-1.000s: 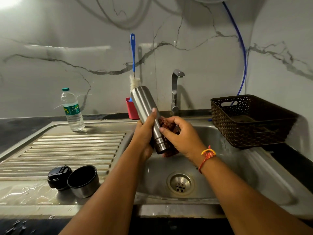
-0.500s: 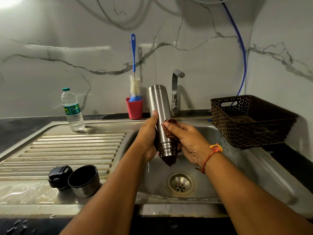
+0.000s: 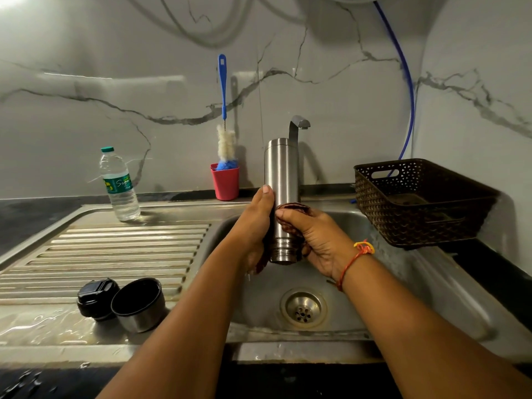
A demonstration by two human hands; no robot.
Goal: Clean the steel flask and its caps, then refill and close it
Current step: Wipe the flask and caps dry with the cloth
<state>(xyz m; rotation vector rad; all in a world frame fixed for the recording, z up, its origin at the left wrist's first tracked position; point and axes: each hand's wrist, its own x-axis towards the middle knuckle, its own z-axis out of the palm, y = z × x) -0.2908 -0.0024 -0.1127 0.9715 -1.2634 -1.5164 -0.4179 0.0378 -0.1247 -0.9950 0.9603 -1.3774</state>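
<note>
Steel flask [image 3: 280, 174] is upside down and upright over the sink basin [image 3: 403, 272], threaded mouth pointing down above the drain [image 3: 303, 308] and base level with the tap [image 3: 298, 126] behind it.

Left grip [image 3: 256, 226]: fingers wrapped round the flask's lower half from the left, thumb lying straight up along the wall.

Right grip [image 3: 313, 237]: fingers curled over a dark reddish scrub pad [image 3: 290, 207], pressing it against the right side of the flask just above the threads. How far the pad wraps behind the flask cannot be told.

Caps: black inner cap [image 3: 98, 298] and steel cup cap [image 3: 138, 305], open side up, sit touching on the wet near end of the drainboard [image 3: 115, 251], well apart from the flask.

Also present: water bottle [image 3: 119, 185] at the drainboard's far corner; red cup [image 3: 225, 181] holding a blue-handled bottle brush [image 3: 223, 110] against the wall; brown basket [image 3: 417, 203] on the tabletop right of the basin.
</note>
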